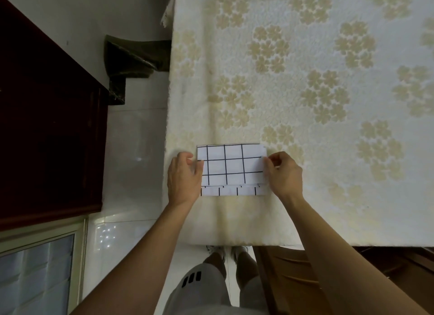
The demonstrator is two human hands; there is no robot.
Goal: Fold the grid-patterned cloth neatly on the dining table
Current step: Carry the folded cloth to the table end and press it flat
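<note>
From the head camera, the grid-patterned cloth (pixel 231 168) lies folded into a small rectangle on the dining table (pixel 305 209), close to the table's near-left corner and directly between the two hands. It is white with thin black lines forming squares. A narrower strip of a lower layer shows along the edge nearest the person, so the top layer does not quite cover what is under it.

The left hand (pixel 184 178) rests at the cloth's left edge, fingers held loosely together and curled over that edge, thumb lying on the top layer. Whether it grips the fabric or only presses on it cannot be told. The right hand (pixel 283 172) sits at the cloth's right edge with thumb and forefinger drawn together at the upper layer's border; the pinch looks closed on the fabric, the other fingers curled behind.

The table is covered by a cream tablecloth (pixel 317 80) with pale yellow flower clusters, spreading away beyond both hands. No container is visible, and no lettering can be read anywhere.

Left of the left hand is pale glossy floor (pixel 133 150), then a dark wooden cabinet (pixel 47 127). Below the forearms are grey shorts (pixel 202 289) bearing three short black stripes, and white shoes (pixel 217 250).
</note>
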